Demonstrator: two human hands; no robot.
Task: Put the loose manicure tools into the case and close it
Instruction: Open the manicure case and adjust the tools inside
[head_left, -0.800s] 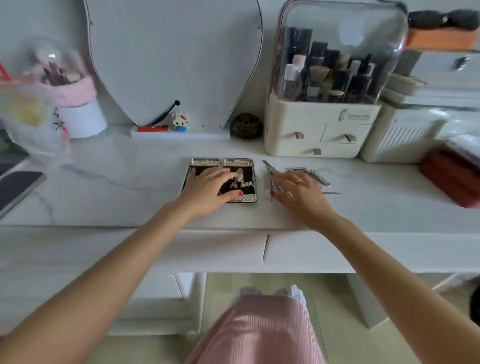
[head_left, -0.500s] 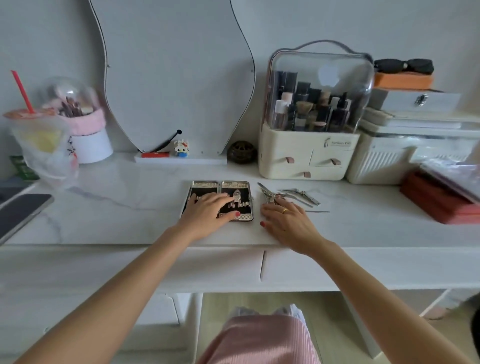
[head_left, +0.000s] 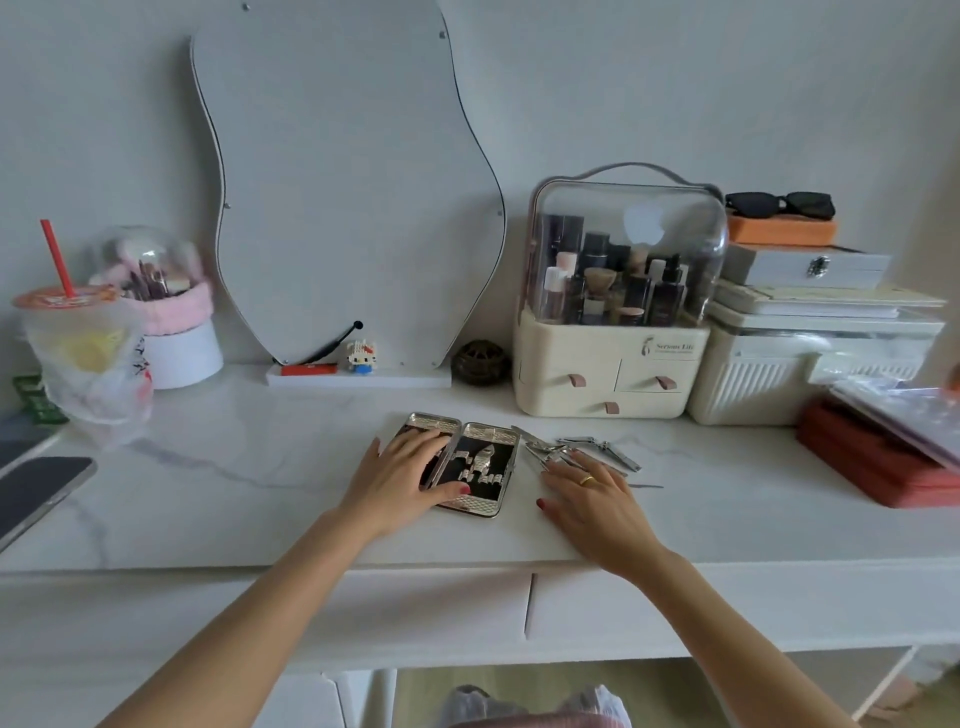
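We see the case (head_left: 480, 470) lying open at frame center, near the front edge of the white table (head_left: 249, 499). Bare marble runs to the case's left, over to a phone (head_left: 36, 493) at the far left edge. The left hand (head_left: 400, 480) lies flat on the case's left half, fingers straight and a little spread, thumb on the right half's lower part. The right hand (head_left: 597, 499) rests palm-down just right of the case, fingers extended, tips touching the loose tools (head_left: 576, 452) — whether any finger pinches one, we can't tell. The tools sit in a small metal heap btwn the case and the cream organizer (head_left: 613, 374).

Behind: a wavy mirror (head_left: 337, 182) center-top, a drink cup (head_left: 78, 338) w/ red straw in a plastic bag upper left, red boxes (head_left: 878, 462) at right, stacked white boxes (head_left: 810, 358) upper right w/ sunglasses (head_left: 779, 203) on top.

The organizer's clear dome holds bottles and brushes; the case's right half shows several tools strapped in — the left half is covered.
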